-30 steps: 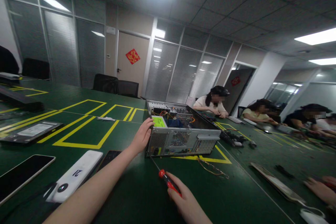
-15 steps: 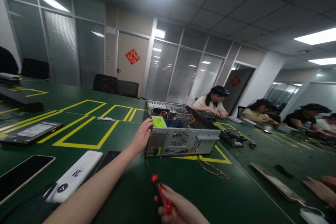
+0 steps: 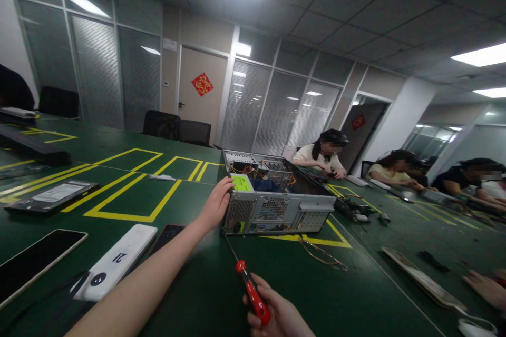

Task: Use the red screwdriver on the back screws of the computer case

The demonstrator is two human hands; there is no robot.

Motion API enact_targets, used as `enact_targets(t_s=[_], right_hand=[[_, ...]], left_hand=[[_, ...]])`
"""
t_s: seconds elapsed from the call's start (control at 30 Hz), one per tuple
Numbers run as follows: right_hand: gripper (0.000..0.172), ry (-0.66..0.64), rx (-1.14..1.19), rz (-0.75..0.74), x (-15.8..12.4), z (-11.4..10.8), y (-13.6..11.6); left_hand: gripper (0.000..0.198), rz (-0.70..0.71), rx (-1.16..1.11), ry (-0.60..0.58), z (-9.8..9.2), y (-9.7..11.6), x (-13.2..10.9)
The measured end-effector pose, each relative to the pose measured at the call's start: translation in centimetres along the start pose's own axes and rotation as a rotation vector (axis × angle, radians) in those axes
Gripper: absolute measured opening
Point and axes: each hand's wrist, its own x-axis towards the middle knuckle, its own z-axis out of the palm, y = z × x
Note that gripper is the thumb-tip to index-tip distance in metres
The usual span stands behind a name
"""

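An open desktop computer case (image 3: 292,213) lies on its side with its back panel facing me. Loose wires and a power supply with a bright green label (image 3: 241,182) show inside. My left hand (image 3: 216,204) is closed over the case's left edge, fingertips beside the label. Low in front, my right hand (image 3: 279,308) is wrapped round the red and black handle of a screwdriver (image 3: 253,289). Its thin shaft points up and forward to the case's lower left corner; whether the tip touches there I cannot tell.
Left on the green table (image 3: 197,279) are a hard drive (image 3: 53,197), a phone (image 3: 39,260) and a white power bank (image 3: 118,263). A thin cable loop (image 3: 322,255) lies before the case. Several people sit along the right; another person's hand (image 3: 484,287) is at the right edge.
The view has shifted slightly, so the scene sits a little further right. The screwdriver and my right hand have moved slightly right. My left hand stays on the case.
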Motion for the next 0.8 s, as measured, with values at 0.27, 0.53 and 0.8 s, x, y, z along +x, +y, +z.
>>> enact_targets(t_s=[0.27,0.53,0.8], right_hand=[[0.057,0.034,0.043,-0.006,-0.19,0.45,-0.29],[0.057,0.032,0.052,-0.011,-0.17,-0.08,-0.24],[0.057,0.026,0.072,-0.018,-0.58,0.36,-0.54]], left_hand=[[0.032,-0.002,-0.008,-0.004,0.02,-0.27,-0.09],[0.033,-0.004,-0.007,-0.005,0.04,-0.19,-0.07],[0.033,-0.015,-0.004,-0.009,-0.09,0.07,0.03]])
